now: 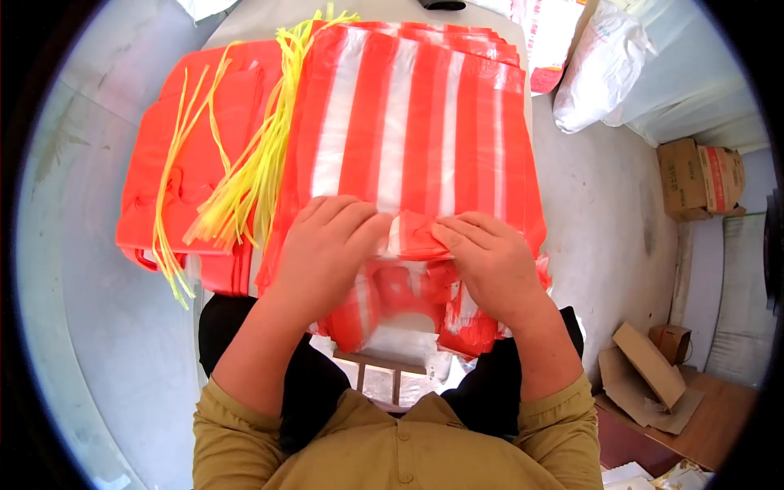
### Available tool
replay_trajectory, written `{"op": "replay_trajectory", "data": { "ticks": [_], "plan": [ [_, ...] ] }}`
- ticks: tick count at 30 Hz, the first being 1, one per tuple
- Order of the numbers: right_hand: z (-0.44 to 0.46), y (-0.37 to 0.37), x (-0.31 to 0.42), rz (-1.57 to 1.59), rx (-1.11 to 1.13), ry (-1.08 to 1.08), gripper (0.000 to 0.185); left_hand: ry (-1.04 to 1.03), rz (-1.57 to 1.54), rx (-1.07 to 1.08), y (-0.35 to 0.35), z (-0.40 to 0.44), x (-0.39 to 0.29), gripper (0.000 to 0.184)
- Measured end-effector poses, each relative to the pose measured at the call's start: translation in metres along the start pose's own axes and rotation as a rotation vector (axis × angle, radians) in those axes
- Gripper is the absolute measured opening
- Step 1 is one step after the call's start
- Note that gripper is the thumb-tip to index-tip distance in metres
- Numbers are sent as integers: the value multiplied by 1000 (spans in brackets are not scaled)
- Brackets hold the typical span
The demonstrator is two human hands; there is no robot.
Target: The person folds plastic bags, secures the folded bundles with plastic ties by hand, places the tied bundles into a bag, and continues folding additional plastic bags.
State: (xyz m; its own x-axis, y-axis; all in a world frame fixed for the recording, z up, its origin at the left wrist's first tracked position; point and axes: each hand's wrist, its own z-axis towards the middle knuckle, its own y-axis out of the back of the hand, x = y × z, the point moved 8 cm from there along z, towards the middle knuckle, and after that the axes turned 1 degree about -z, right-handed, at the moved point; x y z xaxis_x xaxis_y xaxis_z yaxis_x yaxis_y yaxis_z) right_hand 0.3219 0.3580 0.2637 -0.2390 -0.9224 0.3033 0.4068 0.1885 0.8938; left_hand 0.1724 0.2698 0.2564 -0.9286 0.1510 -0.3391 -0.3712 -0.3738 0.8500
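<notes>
A stack of red-and-white striped plastic bags (394,122) lies flat before me, with its handle ends hanging over the near edge. My left hand (333,245) has its fingers curled over the near edge of the top bag, thumb toward the middle. Opposite it, my right hand (490,255) pinches a gathered red fold (416,235) of the same bag. Both fists rest close together on the film. A bundle of yellow plastic strips (265,155) lies along the stack's left side.
Plain red bags (216,114) are piled at the left, with loose yellow strips across them. A white plastic sack (603,65) stands beyond the table at the upper right. Cardboard boxes (701,178) sit along the right wall, and an opened carton (649,380) lies at lower right.
</notes>
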Motion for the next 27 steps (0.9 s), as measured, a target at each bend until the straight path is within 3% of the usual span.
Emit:
{"op": "replay_trajectory", "data": {
  "ticks": [8,17,20,23,27],
  "plan": [
    [-5,-4,2,-58,10,13,32,25,138,141,8,-28,26,35],
    [1,-2,2,-9,27,-31,32,24,53,-8,18,-36,41,29],
    [2,3,-2,115,103,-76,29,73,-161,-33,21,-37,48,25],
    [-1,3,-11,297,298,-156,24,274,-380,17,23,-43,58,25],
    [-7,-5,-37,473,493,-319,14,300,-417,41,26,-40,56,21]
  ]
}}
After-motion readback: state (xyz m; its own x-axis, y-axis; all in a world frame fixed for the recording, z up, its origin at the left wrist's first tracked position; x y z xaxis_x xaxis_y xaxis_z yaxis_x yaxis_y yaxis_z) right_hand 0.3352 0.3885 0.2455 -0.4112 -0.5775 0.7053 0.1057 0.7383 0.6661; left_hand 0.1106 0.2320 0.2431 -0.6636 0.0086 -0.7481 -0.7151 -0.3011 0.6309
